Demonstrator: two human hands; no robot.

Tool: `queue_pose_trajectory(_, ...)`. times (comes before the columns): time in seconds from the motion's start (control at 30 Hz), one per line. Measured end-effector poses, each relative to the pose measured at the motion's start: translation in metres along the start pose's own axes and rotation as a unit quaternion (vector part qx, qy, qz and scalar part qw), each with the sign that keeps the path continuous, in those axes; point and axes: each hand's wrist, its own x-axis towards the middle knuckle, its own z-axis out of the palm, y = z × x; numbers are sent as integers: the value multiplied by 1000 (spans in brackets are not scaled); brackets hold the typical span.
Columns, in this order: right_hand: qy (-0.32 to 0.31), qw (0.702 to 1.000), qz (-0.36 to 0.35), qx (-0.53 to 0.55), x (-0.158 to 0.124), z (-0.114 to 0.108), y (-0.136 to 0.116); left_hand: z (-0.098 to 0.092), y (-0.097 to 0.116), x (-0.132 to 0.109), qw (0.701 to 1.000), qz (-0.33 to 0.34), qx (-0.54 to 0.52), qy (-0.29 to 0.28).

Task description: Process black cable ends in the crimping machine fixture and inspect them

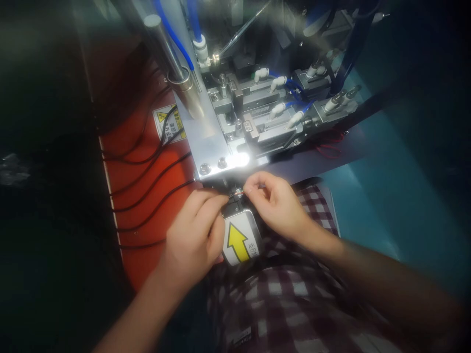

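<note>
A small metal fixture [237,192] lies between my fingertips, just below the bright front edge of a metal plate [209,147]. My left hand [198,225] is closed at its left side, fingertips pinched near a thin piece too small to make out. From the right, my right hand [275,201] pinches thumb and forefinger together at the fixture's other side, on something tiny with a reddish tint. Below the fixture is a white label with a yellow arrow [238,242], partly beside my left hand.
Behind the plate stands a machine with pneumatic cylinders [272,132], white fittings and blue tubes. A steel post [165,49] rises at the left. Black cables [150,193] cross the red base [140,264]. A yellow warning sticker [162,117] is near the post.
</note>
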Motion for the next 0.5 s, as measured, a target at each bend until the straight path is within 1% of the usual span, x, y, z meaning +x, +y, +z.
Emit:
queue_pose_trajectory(0.07,-15,999,50,11,2,-2,-5,-1,0,0,1000,0,1,0)
queue_pose_trajectory(0.13,-50,990,123,37,6,-5,-11,-1,0,-1,1000,-5,0,-3)
queue_pose_trajectory(0.2,-93,973,192,82,10,-8,-16,-1,0,-1,1000,-8,-1,-5)
queue_pose_trajectory(0.27,-126,955,234,128,13,-10,-19,-1,-1,-1,1000,-6,-4,-6)
queue_pose_trajectory(0.33,-134,950,240,145,14,-11,-18,-1,0,-1,1000,-5,-8,-8)
queue_pose_trajectory(0.37,-123,956,229,136,13,-12,-17,-1,0,-1,1000,-4,-8,-8)
queue_pose_trajectory(0.47,-44,985,151,74,8,-11,-10,-1,0,0,1000,-3,-5,-6)
queue_pose_trajectory(0.5,-23,990,124,62,6,-10,-8,-1,0,1,1000,-2,-4,-5)
